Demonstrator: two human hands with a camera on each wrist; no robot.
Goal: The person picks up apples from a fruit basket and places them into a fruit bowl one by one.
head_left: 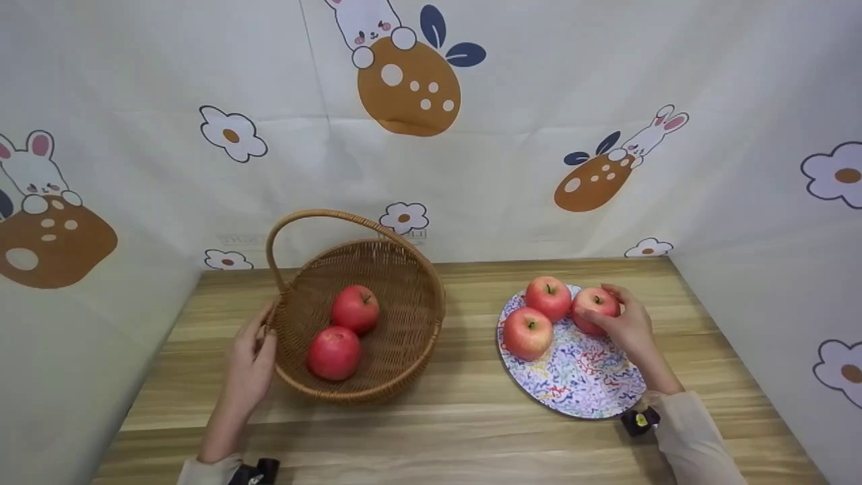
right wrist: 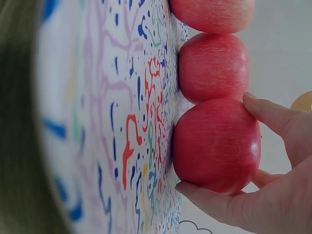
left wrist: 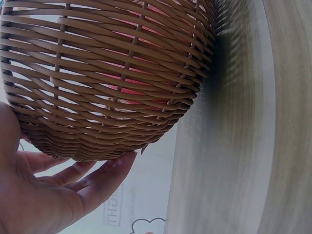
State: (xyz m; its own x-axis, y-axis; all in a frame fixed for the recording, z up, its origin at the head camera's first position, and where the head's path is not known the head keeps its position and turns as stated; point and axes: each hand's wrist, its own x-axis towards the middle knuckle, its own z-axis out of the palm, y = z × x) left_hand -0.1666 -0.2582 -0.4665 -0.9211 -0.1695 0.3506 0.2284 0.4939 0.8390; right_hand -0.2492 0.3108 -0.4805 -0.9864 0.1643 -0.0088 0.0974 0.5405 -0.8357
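Note:
At the left, a brown wicker basket [head_left: 397, 323] with a tall arched handle stands on the table. Two red apples, a rear one [head_left: 355, 310] and a front one [head_left: 335, 353], lie inside it. My left hand [head_left: 249, 360] holds the basket's left side; in the left wrist view its fingers [left wrist: 109, 178] lie against the woven wall. On the right, a round plate [head_left: 582, 384] with a colourful squiggle pattern bears three apples. My right hand [head_left: 633, 330] grips the rightmost apple [right wrist: 217, 146] between thumb and fingers. Beside it sit a back apple [head_left: 549, 300] and a left apple [head_left: 528, 335].
The wood-grain table [head_left: 465, 431] has a stretch between basket and plate. Pale cloth [head_left: 498, 168] printed with rabbits and flowers hangs behind and along both sides. The basket handle [head_left: 323, 213] rises toward the back cloth.

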